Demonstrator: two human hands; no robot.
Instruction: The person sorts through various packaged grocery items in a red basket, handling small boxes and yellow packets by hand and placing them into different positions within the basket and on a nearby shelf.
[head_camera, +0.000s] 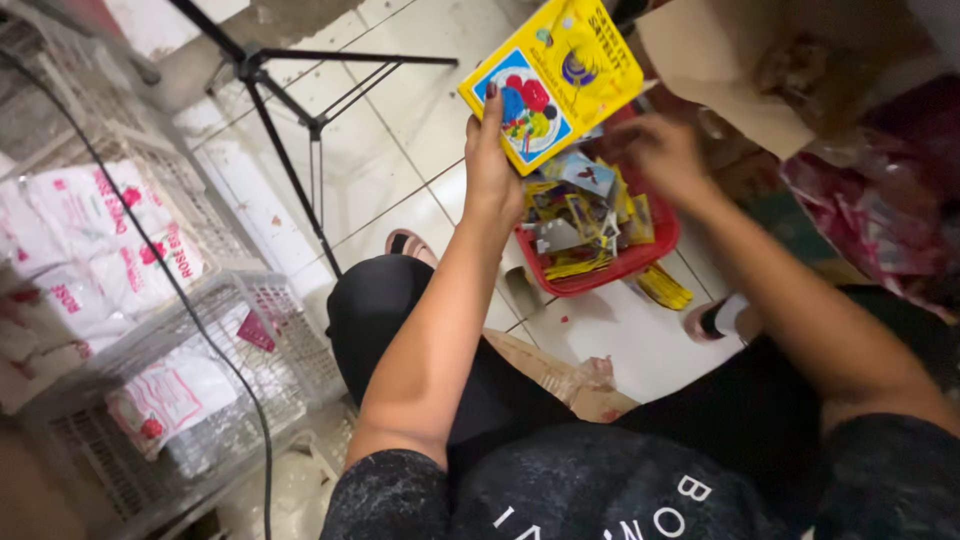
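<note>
Head view looks down over a seated person's dark-clad lap onto a white tiled floor, and the red basket (640, 262) on those tiles is the thing to steer by. Directly above the basket's near-left corner the left hand (490, 170) is raised, thumb and fingers clamped on the lower edge of a yellow packet (553, 80) with a blue picture panel, which tilts up and away from the basket. Over the basket's right side the right hand (662, 150) hovers, blurred; whether its fingers are closed or loose I cannot tell, though it sits just above the heap of small packets (580, 215), yellow and silvery, that fills the basket. A few more yellow packets (663, 287) lie on the floor just beside the basket's near-right rim. Beyond the basket to the right stands an open cardboard box (730, 70), its flap leaning over the basket. Far to the left of the basket are wire crates (270, 340) stuffed with white bags printed in red, and between those crates and the basket rise the black legs of a tripod (300, 140). Toes in sandals show on either side of the basket
</note>
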